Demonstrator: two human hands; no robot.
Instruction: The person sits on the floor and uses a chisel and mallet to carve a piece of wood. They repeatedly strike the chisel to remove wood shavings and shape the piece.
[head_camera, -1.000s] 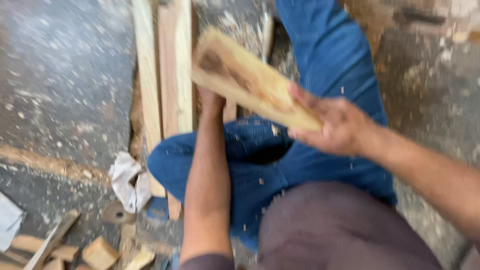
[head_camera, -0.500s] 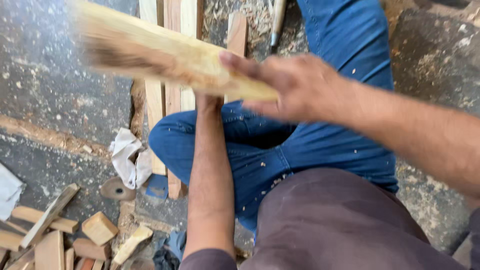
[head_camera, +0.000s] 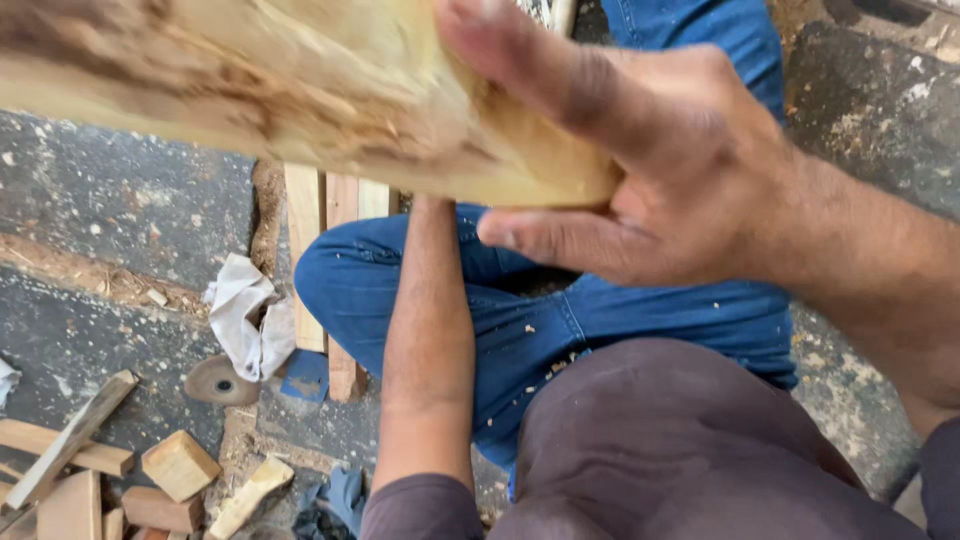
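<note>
Right hand (head_camera: 690, 170) clamps the near end of a pale, blurred wooden plank (head_camera: 300, 90), thumb beneath, fingers over, holding it raised close to the camera. Left hand hidden behind the plank; its grip can't be told. Offcut wooden blocks (head_camera: 180, 465) lie on the floor, near left.

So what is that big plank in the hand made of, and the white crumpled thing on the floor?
The plank looks like bare wood: pale yellow with brown streaks and grain, no paint showing. The right hand grips its end. The white crumpled thing seems to be cloth, going by its soft folds, though it could be paper.
</note>
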